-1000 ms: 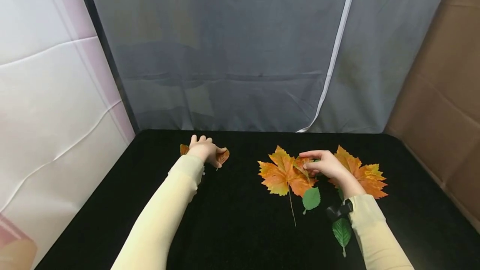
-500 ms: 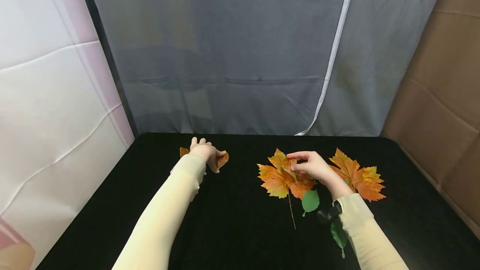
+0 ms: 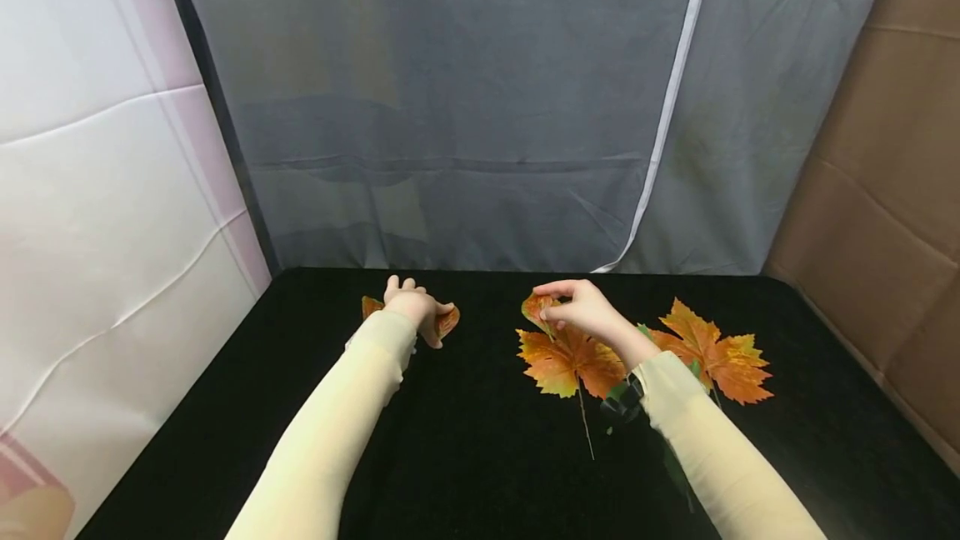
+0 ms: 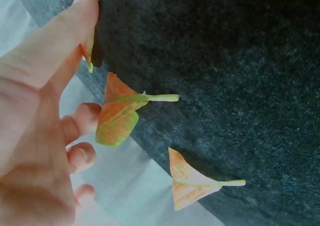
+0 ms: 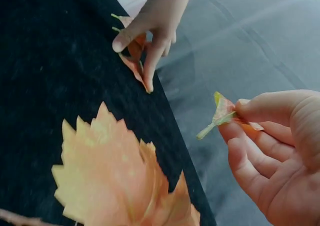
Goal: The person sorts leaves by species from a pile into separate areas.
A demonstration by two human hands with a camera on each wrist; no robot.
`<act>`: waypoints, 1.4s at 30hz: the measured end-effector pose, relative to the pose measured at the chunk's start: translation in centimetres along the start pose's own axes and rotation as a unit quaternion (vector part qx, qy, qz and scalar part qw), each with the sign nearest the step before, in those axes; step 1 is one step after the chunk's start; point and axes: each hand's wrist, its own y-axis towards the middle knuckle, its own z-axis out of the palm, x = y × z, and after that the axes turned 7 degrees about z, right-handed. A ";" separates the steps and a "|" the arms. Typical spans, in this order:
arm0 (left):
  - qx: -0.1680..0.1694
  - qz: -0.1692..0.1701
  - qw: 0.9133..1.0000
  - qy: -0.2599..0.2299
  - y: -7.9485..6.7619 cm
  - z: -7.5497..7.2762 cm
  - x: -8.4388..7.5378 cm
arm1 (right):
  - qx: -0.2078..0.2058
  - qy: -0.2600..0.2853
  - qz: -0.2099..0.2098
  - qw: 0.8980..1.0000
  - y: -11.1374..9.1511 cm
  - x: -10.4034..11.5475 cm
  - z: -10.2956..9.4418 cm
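In the head view my left hand (image 3: 412, 308) is low over the far left of the black-covered table. Its thumb and index finger pinch a small orange leaf (image 4: 89, 48), mostly covered by the thumb in the left wrist view. Two more small orange-green leaves, one near the fingers (image 4: 117, 113) and one farther off (image 4: 192, 181), lie beside it, stems outward. My right hand (image 3: 588, 311) pinches another small orange leaf (image 5: 225, 113) between thumb and index finger, stem pointing away from the palm. That leaf is raised above the far part of a large orange maple leaf (image 3: 570, 365).
A second large maple leaf (image 3: 712, 357) lies to the right. Green leaves near it are mostly hidden under the right forearm. A grey curtain (image 3: 450, 107) hangs along the table's far edge, with a white cloth at left and a brown cloth (image 3: 885, 215) at right.
My right hand has moved left and slightly away across the large maple leaf, carrying the small orange leaf. Its forearm now covers the green leaves. The left hand has stayed nearly still.
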 end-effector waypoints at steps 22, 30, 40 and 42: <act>0.019 -0.027 0.999 -0.004 0.6 -0.5 -0.9 | -0.107 0.086 0.028 0.990 5.2 -1.0 8.3; 0.023 -0.034 0.999 0.018 0.9 -0.3 -1.0 | -0.138 0.039 0.019 0.990 6.0 -1.0 10.6; 0.021 -0.036 0.999 0.030 0.9 -0.6 -1.6 | -0.153 0.028 0.047 0.987 6.3 -1.7 11.1; 0.023 -0.038 0.998 0.033 0.8 -0.7 -1.7 | -0.146 0.005 0.044 0.988 6.3 -1.7 11.0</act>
